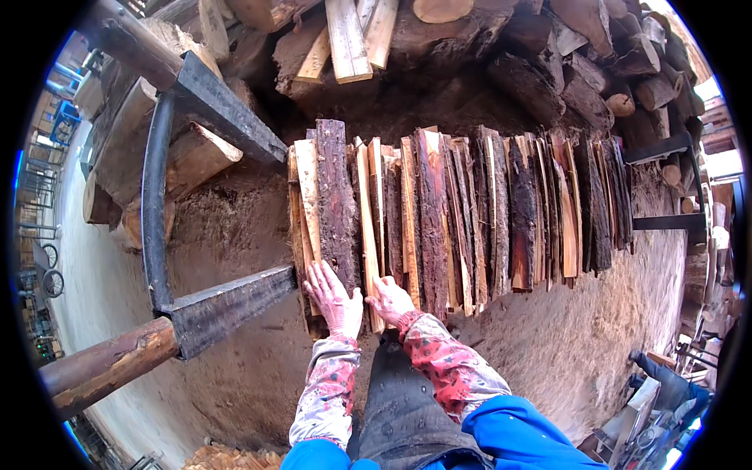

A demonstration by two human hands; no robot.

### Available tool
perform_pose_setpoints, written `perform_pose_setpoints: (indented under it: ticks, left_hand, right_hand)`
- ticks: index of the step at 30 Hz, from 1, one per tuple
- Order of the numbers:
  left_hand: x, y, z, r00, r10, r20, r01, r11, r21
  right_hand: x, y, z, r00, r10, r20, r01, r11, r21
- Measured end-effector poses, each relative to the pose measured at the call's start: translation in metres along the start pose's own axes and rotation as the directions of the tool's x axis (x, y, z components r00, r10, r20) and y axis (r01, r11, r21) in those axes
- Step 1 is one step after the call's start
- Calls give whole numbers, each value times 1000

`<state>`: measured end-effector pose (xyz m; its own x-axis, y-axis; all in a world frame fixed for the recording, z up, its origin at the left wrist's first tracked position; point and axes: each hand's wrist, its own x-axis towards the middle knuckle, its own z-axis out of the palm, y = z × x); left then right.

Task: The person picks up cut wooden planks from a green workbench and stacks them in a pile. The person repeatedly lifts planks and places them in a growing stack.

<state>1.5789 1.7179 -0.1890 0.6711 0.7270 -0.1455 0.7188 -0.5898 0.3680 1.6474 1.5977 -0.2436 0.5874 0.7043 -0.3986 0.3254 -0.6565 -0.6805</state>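
Note:
A long row of split wood slabs (pixel 433 227), many with rough bark, stands packed on edge before me. My left hand (pixel 335 299) lies on the near end of a broad bark-covered slab (pixel 334 204), fingers stretched and thumb apart. Close beside it, my right hand (pixel 392 300) has its fingers bent around the near end of a narrow pale wood slat (pixel 366 227). Part of that grip is hidden by the hand itself. Both forearms wear patterned red and white sleeve covers.
At the left stands a black metal frame (pixel 157 204) with round wooden handles (pixel 113 364). A black metal bracket (pixel 666 223) borders the row's right end. Logs (pixel 583 98) are piled behind, with pale boards (pixel 347 43) on top. Another person (pixel 670 384) is at the lower right.

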Motion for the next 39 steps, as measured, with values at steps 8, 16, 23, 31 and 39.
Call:
perform_pose_setpoints:
  ticks: [8, 16, 23, 31, 39]
  left_hand:
    - [-42, 22, 13, 975, 132, 178, -162, 972, 167]
    - [-44, 21, 14, 953, 191, 236, -260, 915, 310]
    - [-72, 9, 4, 925, 332, 183, -352, 932, 88]
    - [-270, -37, 31, 941, 108, 322, -95, 994, -54]
    - [-323, -38, 19, 690, -215, 691, 97, 974, 205]
  right_hand:
    - [-86, 14, 4, 995, 39, -88, -33, 997, 71]
    - [-148, 36, -19, 993, 100, 66, -106, 990, 88]
    - [-245, 121, -51, 946, 321, 35, -323, 934, 154]
    - [-419, 234, -66, 708, 705, 41, -693, 682, 234]
    - [-576, 271, -6, 404, 896, 183, -528, 65, 846]
